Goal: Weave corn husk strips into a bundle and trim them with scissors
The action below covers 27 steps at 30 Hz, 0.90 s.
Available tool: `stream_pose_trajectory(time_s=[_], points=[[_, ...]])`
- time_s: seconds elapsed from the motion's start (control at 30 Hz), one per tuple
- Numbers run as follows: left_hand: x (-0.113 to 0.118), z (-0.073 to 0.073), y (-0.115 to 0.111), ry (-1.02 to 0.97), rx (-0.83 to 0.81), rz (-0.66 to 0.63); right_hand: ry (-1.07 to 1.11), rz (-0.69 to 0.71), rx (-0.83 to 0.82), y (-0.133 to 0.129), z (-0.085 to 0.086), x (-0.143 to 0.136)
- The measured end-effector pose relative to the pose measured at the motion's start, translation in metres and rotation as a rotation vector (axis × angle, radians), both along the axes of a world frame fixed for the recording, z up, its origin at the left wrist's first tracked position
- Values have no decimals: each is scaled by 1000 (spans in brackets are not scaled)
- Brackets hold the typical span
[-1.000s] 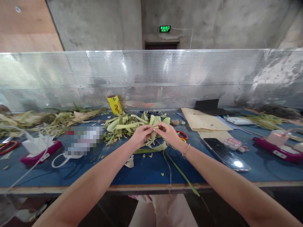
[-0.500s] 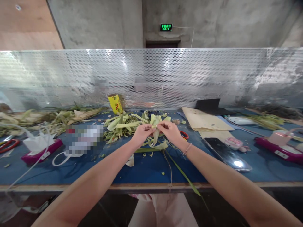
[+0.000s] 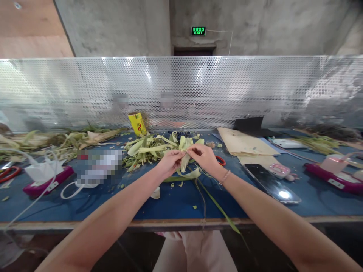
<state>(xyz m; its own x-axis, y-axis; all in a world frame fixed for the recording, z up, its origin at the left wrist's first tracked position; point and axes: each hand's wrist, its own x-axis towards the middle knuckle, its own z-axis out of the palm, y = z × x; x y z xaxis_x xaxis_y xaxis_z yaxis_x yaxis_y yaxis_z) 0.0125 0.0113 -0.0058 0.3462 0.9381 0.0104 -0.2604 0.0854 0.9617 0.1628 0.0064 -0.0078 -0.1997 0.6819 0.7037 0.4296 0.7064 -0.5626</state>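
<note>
Fingertips of my left hand [image 3: 172, 160] and my right hand [image 3: 203, 154] meet over the middle of the table, both pinching a pale green corn husk [image 3: 186, 163]. One part of the husk fans up behind the fingers and another hangs below them. The exact spot where it is gripped is too small to make out. Left of my hands lies a heap of husk strips [image 3: 146, 151]. Beneath them are a curled husk piece [image 3: 193, 174] and a long green blade [image 3: 219, 207] that reaches over the table's front edge.
Red-handled scissors [image 3: 220, 161] lie partly behind my right wrist. Rightward are brown paper [image 3: 246, 141], a phone [image 3: 269, 183], a pink case [image 3: 279, 170] and a purple power strip [image 3: 334, 179]. Leftward stands another power strip [image 3: 48, 183]. A yellow tube [image 3: 137, 124] stands by the perforated screen [image 3: 181, 83].
My fingertips have drawn closer together at the husk, and my left hand has turned slightly. The view has shifted a little; the things on the table stay put.
</note>
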Motion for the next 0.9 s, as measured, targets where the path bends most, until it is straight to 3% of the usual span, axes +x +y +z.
stream_pose_trajectory(time_s=[0.17, 0.33, 0.8, 0.9], points=[[-3, 1, 1, 45, 75, -4, -42, -15, 15, 0, 0, 1], [-6, -1, 3, 115, 194, -12, 24, 27, -78, 2, 0, 0], [-5, 7, -2, 3, -71, -90, 24, 54, -52, 1, -2, -1], [-5, 4, 0, 20, -55, -85, 2, 62, -56, 1, -2, 0]])
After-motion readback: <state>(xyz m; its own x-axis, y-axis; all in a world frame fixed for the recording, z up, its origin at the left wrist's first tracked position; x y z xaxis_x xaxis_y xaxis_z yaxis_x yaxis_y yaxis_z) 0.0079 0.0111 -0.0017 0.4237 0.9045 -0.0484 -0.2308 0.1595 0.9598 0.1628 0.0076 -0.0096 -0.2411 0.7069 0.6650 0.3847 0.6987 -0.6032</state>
